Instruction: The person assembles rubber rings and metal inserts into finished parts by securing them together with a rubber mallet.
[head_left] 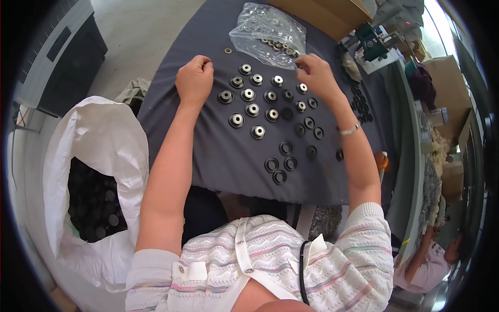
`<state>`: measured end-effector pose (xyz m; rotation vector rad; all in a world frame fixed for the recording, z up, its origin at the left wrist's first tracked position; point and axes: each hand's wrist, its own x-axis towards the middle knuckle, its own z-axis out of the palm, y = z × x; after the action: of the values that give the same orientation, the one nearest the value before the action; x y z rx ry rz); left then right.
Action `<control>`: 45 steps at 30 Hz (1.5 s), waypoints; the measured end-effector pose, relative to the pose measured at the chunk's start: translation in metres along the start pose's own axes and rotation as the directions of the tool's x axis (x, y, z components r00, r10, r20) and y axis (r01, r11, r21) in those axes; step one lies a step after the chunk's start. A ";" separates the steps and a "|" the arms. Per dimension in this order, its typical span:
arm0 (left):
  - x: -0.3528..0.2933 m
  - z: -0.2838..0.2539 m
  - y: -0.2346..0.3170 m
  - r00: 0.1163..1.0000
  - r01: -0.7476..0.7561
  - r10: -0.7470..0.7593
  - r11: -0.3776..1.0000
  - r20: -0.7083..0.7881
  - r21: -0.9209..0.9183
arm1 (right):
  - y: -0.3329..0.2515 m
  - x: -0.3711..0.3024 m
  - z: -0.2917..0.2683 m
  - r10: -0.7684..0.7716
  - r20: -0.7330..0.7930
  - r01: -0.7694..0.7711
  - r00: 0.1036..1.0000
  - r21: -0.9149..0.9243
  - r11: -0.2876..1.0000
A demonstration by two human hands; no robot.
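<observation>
Dark grey cloth [221, 164] drapes the tabletop [166, 83], its middle scattered with shiny metal-centred discs [252, 109], ridged black rings [279, 177] toward the near edge. Left hand [195, 82]: grip curled together. Right hand [316, 75], beside a crinkled clear plastic bag [267, 31]: whether its grip clamps anything, I cannot tell.
</observation>
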<state>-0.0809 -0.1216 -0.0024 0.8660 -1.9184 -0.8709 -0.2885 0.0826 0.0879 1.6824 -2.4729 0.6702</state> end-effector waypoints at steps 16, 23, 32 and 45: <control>0.000 0.003 -0.002 1.000 -0.012 0.012 1.000 -0.011 0.025 | 0.040 -0.097 -0.003 0.284 0.087 -0.290 0.955 0.074 0.954; 0.002 0.002 0.001 1.000 0.014 -0.014 1.000 0.005 -0.008 | 0.041 -0.091 -0.004 0.202 0.105 -0.194 0.974 -0.080 0.978; -0.002 0.003 -0.001 0.999 -0.005 0.005 1.000 -0.043 -0.005 | 0.029 -0.093 -0.005 0.161 0.149 -0.131 0.976 -0.191 0.973; -0.003 0.005 0.007 0.999 -0.007 0.005 0.999 -0.036 -0.048 | 0.023 0.052 0.068 0.013 -0.022 -0.020 1.000 -0.319 0.947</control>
<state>-0.0854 -0.1149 0.0002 0.8410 -1.8613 -0.8888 -0.3173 0.0178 0.0352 1.5262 -2.4227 0.2637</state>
